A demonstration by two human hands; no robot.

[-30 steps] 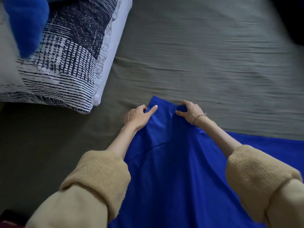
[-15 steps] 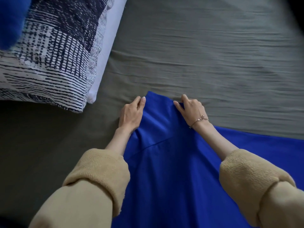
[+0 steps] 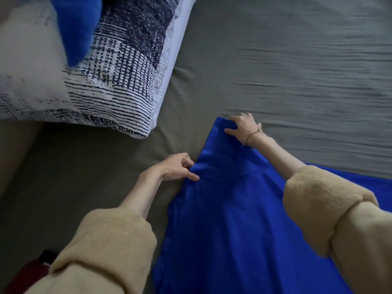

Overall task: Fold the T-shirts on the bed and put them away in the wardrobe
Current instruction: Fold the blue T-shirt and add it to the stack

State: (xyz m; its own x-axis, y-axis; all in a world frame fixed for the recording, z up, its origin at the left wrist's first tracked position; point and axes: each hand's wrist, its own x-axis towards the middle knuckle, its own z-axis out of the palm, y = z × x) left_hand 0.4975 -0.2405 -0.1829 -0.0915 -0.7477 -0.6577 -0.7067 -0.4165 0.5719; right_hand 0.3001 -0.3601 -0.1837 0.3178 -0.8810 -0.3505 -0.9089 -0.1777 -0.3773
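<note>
A bright blue T-shirt (image 3: 224, 221) lies spread on the grey-green bed sheet (image 3: 297, 66), its sleeve pointing away from me. My left hand (image 3: 177, 167) pinches the shirt's left edge near the sleeve seam. My right hand (image 3: 244, 126), with a thin bracelet on the wrist, grips the far tip of the sleeve. Both forearms come out of rolled-up beige sleeves.
A pillow (image 3: 101, 77) with a navy and white pattern lies at the upper left, and a blue plush object (image 3: 77, 26) rests on it. Something dark red (image 3: 27, 276) shows at the bottom left corner. Wrinkled sheet stretches to the right and far side.
My hands were side by side at the sleeve tip. The left hand has slid back along the left edge and closed on the fabric; the right hand stays at the tip, fingers now curled on it.
</note>
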